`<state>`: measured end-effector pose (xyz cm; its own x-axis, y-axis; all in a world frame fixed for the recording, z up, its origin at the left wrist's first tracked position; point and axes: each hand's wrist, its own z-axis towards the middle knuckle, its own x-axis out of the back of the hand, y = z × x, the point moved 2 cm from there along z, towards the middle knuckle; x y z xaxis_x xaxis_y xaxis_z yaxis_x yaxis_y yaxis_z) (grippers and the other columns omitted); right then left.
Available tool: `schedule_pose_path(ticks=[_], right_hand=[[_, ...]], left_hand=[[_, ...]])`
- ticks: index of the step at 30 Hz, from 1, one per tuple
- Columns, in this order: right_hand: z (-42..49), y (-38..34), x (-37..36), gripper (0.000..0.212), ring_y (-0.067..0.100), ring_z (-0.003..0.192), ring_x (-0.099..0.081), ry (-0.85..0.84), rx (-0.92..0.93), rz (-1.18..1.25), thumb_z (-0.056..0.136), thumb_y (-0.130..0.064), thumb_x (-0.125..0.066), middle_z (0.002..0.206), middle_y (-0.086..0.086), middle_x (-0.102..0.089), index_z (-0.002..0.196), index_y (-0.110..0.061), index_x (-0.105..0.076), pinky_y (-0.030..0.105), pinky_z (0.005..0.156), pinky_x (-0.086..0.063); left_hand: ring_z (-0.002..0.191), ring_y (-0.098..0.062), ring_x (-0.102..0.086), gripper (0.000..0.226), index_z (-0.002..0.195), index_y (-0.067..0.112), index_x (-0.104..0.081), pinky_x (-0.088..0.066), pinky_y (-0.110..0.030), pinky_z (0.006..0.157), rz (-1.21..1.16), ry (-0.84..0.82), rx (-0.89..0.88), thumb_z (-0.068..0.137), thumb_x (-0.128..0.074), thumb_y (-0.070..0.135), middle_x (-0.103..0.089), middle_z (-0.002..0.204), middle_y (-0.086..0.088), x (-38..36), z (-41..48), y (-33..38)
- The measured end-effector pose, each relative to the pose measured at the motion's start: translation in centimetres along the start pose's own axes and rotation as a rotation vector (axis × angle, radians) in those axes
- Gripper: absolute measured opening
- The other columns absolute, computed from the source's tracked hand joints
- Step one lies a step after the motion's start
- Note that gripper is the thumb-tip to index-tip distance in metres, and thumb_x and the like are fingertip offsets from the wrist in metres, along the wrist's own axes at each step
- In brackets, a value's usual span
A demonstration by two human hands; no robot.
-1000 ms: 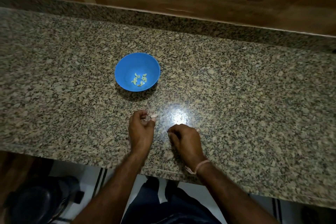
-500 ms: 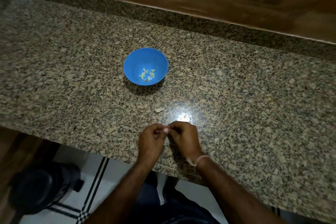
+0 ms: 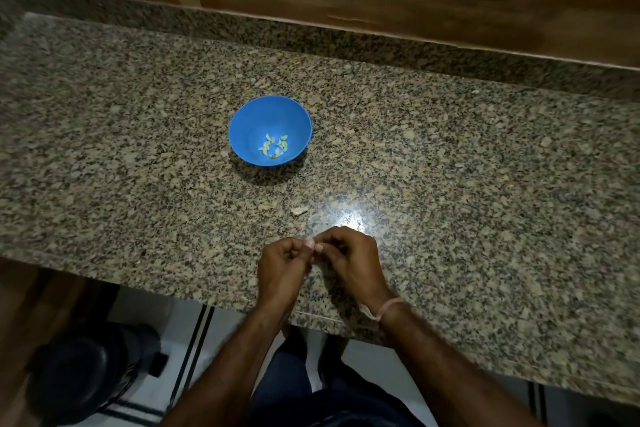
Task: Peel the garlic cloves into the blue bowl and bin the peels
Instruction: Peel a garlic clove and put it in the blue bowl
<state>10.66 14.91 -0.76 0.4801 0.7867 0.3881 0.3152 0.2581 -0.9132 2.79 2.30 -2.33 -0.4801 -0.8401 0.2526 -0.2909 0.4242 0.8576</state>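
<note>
Low centre of frame, left hand and right hand meet, curled fingertips together pinching a tiny garlic clove, below the blue bowl

No readable text from my end: I see no label, brand, number or sign on the blue bowl, and none on the granite counter around it.

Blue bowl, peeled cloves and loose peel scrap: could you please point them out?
blue bowl [image 3: 247,128]: head view, bare inner wall.
peeled cloves [image 3: 264,149]: head view, one clove.
peel scrap [image 3: 298,211]: head view, its middle.
</note>
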Motion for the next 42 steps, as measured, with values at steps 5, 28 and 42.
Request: schedule_pose_path(ticks=[5, 28, 42], right_hand=[[-0.6, -0.9, 0.0, 0.013, 0.010, 0.065, -0.069, -0.020, -0.070, 0.104, 0.096, -0.016, -0.074, 0.074, 0.000, -0.074, 0.084, -0.011, -0.075, 0.014, 0.059, -0.050], [-0.4, -1.8, -1.1, 0.031, 0.012, 0.056, -0.043, -0.224, -0.556, 0.469, 0.104, -0.018, -0.054, 0.063, -0.002, -0.049, 0.073, -0.019, -0.055, 0.028, 0.052, -0.036], [-0.2, -2.4, -0.9, 0.033, 0.005, 0.060, -0.045, -0.038, -0.104, -0.160, 0.108, -0.017, -0.050, 0.068, -0.006, -0.052, 0.075, -0.020, -0.049, 0.015, 0.056, -0.034]], left_hand=[[0.068, -0.016, -0.063, 0.027, 0.076, 0.020, -0.065, -0.050, -0.038, 0.063, 0.313, 0.037, -0.161, 0.100, -0.063, 0.033, -0.066, 0.069, 0.005, 0.5, -1.3, 1.6], [0.063, -0.010, -0.043, 0.025, 0.083, 0.010, -0.047, -0.033, -0.026, 0.056, 0.275, -0.116, -0.283, 0.107, -0.046, 0.016, -0.050, 0.073, 0.005, 0.2, -1.6, 2.9], [0.044, -0.008, -0.035, 0.042, 0.068, 0.019, -0.048, -0.027, -0.022, 0.041, -0.125, -0.237, 0.269, 0.109, -0.044, 0.026, -0.040, 0.053, 0.005, -0.5, -1.4, 4.0]])
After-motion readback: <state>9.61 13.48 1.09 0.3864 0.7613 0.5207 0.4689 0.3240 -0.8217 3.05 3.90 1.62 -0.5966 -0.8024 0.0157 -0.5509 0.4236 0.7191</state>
